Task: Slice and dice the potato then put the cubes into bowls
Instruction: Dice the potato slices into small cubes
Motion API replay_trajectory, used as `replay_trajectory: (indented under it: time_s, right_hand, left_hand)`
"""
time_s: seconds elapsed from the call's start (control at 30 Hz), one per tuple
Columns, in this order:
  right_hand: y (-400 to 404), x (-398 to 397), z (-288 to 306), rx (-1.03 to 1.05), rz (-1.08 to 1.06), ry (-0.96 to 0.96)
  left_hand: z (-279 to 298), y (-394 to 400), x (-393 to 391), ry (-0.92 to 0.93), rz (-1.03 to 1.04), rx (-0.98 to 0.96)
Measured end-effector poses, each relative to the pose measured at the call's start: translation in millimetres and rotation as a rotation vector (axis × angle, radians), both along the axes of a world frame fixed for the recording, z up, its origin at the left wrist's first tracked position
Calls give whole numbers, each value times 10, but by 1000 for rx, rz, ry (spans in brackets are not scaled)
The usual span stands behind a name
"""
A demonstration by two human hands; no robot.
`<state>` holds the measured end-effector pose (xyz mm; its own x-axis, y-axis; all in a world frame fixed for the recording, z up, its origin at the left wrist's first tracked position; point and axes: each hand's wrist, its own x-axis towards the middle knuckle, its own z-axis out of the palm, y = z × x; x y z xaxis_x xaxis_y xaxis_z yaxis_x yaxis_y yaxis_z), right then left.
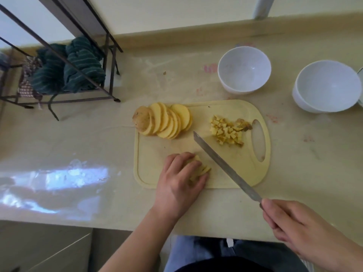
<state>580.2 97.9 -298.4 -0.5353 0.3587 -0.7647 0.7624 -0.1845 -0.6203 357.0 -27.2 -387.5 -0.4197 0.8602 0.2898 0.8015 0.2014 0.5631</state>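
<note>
Board (245, 173) lies on the counter (78, 144), handle hole at 3 o'clock

Left hand (179, 180) at the board's 7 o'clock, fingers curled down over a small stack (204, 167) of potato slices, holding it against the board; slice edges show just past the fingertips

Right hand (294, 230) clenched round the knife handle, handle itself hidden in the fist. Knife (224, 163) blade runs from the fist up toward 11 o'clock, tip near board centre. Blade sits just beside the held stack on its 3 o'clock side; cannot tell whether the edge touches the board

Slices (167, 121) fanned in an overlapping row at the board's 11 o'clock, skin-covered end piece at the row's 9 o'clock end, hanging slightly over the board edge

Cubes (226, 132) piled at the board's 2 o'clock, near the handle hole, a few brownish skin bits at the pile's far side

Two white bowls beyond the board: near bowl (244, 84) at 12 o'clock, far bowl (306, 99) at 2 o'clock, well apart from each other; nothing in either

Wire rack (112, 75) at the counter's 10 o'clock, holding dark green striped cloth (78, 69)
</note>
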Motion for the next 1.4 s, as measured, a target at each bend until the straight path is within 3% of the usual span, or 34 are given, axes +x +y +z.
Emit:
replay_trajectory:
  time_s: [0.2,0.83,1.0,1.4]
  right_hand:
    - [-89,-10,-46,99,94,-17]
    - [-155,-90,-20,23,-56,-6]
    - [-223,-108,-34,87,-6,0]
    - [-130,-133,-8,19,-29,54]
  left_hand:
    - [-36,-58,51,-63,31,34]
    - [-121,144,-3,-102,9,57]
    - [-132,152,-6,-95,-5,65]
    - [-114,163,-13,-88,-36,45]
